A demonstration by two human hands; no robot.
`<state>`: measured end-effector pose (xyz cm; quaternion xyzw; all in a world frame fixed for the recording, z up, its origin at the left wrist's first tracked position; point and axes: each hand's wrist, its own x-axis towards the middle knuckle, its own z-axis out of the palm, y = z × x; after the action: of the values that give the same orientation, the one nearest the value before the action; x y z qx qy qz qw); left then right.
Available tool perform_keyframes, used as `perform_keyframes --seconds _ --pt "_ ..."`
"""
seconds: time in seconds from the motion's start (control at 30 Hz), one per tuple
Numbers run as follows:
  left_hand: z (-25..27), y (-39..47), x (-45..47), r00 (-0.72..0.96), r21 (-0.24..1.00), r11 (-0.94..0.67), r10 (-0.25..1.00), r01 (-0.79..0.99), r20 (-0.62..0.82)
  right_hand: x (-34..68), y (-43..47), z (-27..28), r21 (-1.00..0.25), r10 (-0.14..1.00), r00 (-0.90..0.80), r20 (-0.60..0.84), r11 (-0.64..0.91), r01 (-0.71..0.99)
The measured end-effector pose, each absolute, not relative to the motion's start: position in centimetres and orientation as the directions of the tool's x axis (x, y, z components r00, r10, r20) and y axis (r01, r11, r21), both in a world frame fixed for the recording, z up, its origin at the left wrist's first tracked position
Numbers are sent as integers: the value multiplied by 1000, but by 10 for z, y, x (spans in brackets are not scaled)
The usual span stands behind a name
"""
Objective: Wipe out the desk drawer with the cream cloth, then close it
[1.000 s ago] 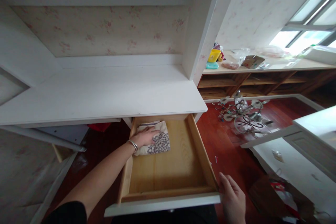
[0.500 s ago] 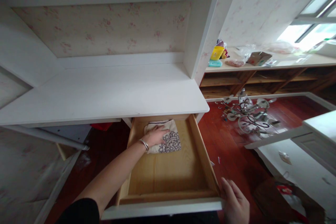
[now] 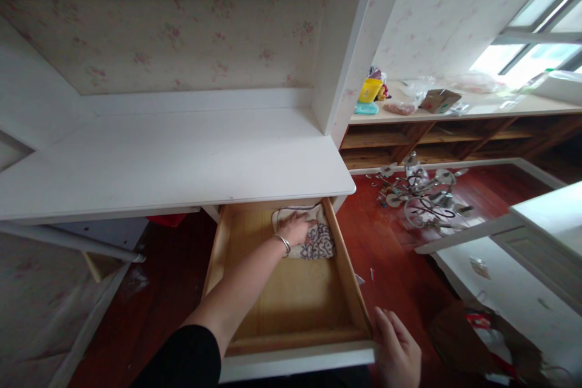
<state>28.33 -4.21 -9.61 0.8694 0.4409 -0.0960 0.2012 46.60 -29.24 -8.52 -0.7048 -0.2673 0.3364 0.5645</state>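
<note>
Inside a pulled-out wooden drawer (image 3: 254,309) lies a folded cream cloth (image 3: 318,242) with a dark scroll pattern. It rests toward the back right, close to the drawer's side wall. My left hand (image 3: 295,229), with bangles at the wrist, presses on top of the cloth and holds it under slightly bent fingers. At the drawer's front right corner, my right hand (image 3: 398,345) is closed, its curled fingers against the end of the white drawer front (image 3: 300,359). Part of that grip is hidden.
Above the drawer is a white desktop (image 3: 182,157) with an upright side panel (image 3: 350,42). A chandelier (image 3: 422,194) lies on the red wood floor at right, before a low shelf unit (image 3: 409,136). A paper bag (image 3: 454,339) and white furniture (image 3: 495,279) stand nearer.
My left hand has slid the cloth rightward across the drawer bottom, up to near the right wall. My right hand stays at the drawer's front corner. The view has shifted slightly.
</note>
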Motion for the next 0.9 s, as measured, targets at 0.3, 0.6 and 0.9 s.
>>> perform_keyframes --seconds 0.3,0.6,0.9 --pt "-92 -90 276 634 252 -582 730 773 -258 463 -294 -81 -979 773 606 -189 -195 -57" --pt "-87 -181 283 704 174 -691 631 701 -327 459 -294 -73 -980 785 595 -173 -196 -27" --pt "-74 -177 248 589 171 -577 691 799 -420 460 -294 -72 -975 782 594 -191 -223 -21"
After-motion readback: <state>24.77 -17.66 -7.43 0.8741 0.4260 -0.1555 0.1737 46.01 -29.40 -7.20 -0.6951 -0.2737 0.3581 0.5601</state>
